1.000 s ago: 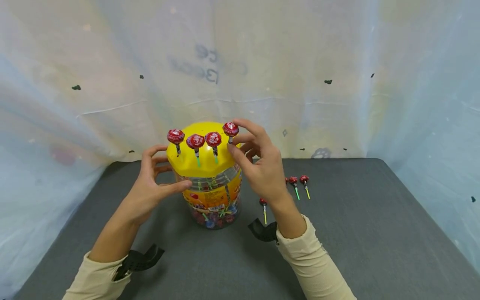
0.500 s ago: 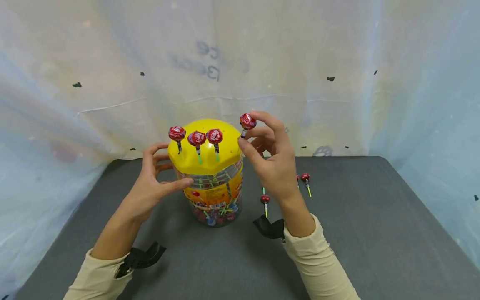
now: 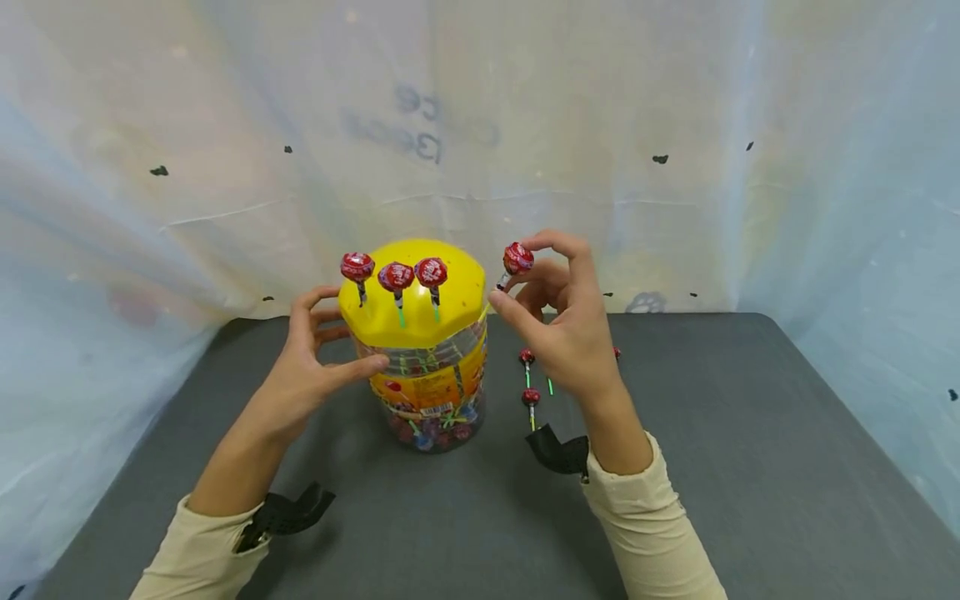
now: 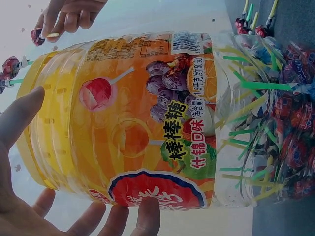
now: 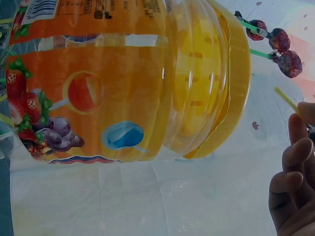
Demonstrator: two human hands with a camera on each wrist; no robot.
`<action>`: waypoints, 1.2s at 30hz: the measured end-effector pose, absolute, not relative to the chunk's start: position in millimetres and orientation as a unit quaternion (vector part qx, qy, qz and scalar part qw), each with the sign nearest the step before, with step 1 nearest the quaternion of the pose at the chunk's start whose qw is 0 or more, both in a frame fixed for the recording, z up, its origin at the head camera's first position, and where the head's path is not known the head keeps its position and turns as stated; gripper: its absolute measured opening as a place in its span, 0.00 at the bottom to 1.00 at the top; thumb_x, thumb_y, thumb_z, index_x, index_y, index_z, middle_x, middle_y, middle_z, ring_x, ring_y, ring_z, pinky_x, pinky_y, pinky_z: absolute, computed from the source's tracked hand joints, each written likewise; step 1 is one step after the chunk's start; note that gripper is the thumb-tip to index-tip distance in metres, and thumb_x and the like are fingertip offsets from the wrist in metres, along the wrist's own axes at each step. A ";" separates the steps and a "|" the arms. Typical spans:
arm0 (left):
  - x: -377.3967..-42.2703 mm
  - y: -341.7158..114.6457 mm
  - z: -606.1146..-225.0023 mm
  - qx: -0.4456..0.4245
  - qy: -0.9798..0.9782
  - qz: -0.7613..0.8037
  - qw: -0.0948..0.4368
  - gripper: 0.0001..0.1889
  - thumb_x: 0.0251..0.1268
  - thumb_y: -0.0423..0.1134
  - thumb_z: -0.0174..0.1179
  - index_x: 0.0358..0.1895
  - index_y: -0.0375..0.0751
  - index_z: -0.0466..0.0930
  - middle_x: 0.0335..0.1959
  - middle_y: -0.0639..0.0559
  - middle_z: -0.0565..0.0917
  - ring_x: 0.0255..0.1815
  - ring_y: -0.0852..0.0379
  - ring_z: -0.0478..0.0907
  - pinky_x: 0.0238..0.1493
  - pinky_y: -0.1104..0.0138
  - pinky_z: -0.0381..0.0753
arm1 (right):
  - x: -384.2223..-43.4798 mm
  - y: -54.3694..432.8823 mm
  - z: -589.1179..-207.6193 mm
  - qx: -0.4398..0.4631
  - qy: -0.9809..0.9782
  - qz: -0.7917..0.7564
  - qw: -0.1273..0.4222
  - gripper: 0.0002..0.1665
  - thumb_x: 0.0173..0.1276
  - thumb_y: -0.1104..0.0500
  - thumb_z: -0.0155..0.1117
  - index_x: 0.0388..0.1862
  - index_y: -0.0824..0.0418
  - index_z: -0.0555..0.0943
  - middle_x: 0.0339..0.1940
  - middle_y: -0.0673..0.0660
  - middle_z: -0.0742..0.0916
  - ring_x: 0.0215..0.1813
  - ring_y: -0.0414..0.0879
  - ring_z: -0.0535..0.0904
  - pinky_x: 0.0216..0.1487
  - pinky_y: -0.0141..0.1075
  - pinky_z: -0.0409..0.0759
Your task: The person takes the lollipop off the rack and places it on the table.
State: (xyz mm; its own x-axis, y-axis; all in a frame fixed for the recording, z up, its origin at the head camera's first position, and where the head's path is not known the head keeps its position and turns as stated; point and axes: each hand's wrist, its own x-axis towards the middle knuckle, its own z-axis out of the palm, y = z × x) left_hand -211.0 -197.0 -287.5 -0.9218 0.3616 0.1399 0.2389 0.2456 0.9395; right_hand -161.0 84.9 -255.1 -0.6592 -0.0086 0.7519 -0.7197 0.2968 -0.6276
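A clear plastic jar [image 3: 431, 421] of lollipops, with an orange label and a yellow lid [image 3: 461, 287], stands upright on the table. My left hand [image 3: 303, 375] holds its upper left side, thumb in front and fingers round the back. Three red-wrapped lollipops [image 3: 396, 276] stand in a row in the lid, sticks down. Right of the lid, my right hand [image 3: 566, 325] pinches another red lollipop [image 3: 517, 258] between thumb and fingers. Its bare yellow stick [image 5: 285, 100] points toward the lid in the right wrist view, apart from it.
On the grey table [image 3: 712, 467], more lollipops [image 3: 531, 397] lie right of the jar, partly hidden by my right hand and wrist. Pale plastic sheeting [image 3: 480, 183] hangs behind and at both sides. Black straps [image 3: 558, 450] stick out from the wrists.
My right hand has drawn the lollipop away from the lid's right side, up and then right, and its stick now tilts. The left hand stays on the jar.
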 end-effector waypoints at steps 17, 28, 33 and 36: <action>-211.3 -199.5 -283.6 0.192 0.794 0.574 0.043 0.48 0.65 0.38 0.66 0.75 0.58 0.38 0.70 0.44 0.56 0.70 0.41 0.58 0.59 0.45 0.73 | -157.0 91.7 -249.2 0.221 -0.823 0.488 0.187 0.34 0.66 0.65 0.69 0.64 0.57 0.61 0.37 0.58 0.86 0.21 0.47 0.70 0.24 0.33 0.70; -210.3 -200.9 -282.3 0.186 0.795 0.575 0.045 0.47 0.65 0.39 0.67 0.75 0.61 0.39 0.70 0.44 0.56 0.70 0.42 0.58 0.57 0.49 0.74 | -157.0 96.1 -251.4 0.210 -0.842 0.463 0.180 0.31 0.65 0.61 0.71 0.61 0.53 0.65 0.38 0.55 0.87 0.21 0.47 0.72 0.26 0.33 0.70; -212.9 -198.8 -287.6 0.196 0.794 0.574 0.048 0.47 0.65 0.39 0.66 0.74 0.60 0.39 0.69 0.45 0.57 0.69 0.44 0.60 0.53 0.57 0.78 | -154.1 101.8 -260.6 0.205 -0.855 0.444 0.173 0.31 0.64 0.60 0.72 0.59 0.52 0.65 0.35 0.53 0.88 0.21 0.45 0.73 0.26 0.34 0.73; -213.8 -199.3 -288.4 0.199 0.794 0.572 0.046 0.47 0.66 0.38 0.66 0.75 0.59 0.39 0.68 0.46 0.57 0.67 0.46 0.61 0.51 0.62 0.79 | -151.8 107.3 -267.3 0.195 -0.871 0.421 0.159 0.31 0.64 0.58 0.72 0.59 0.51 0.65 0.34 0.51 0.87 0.23 0.43 0.74 0.27 0.34 0.75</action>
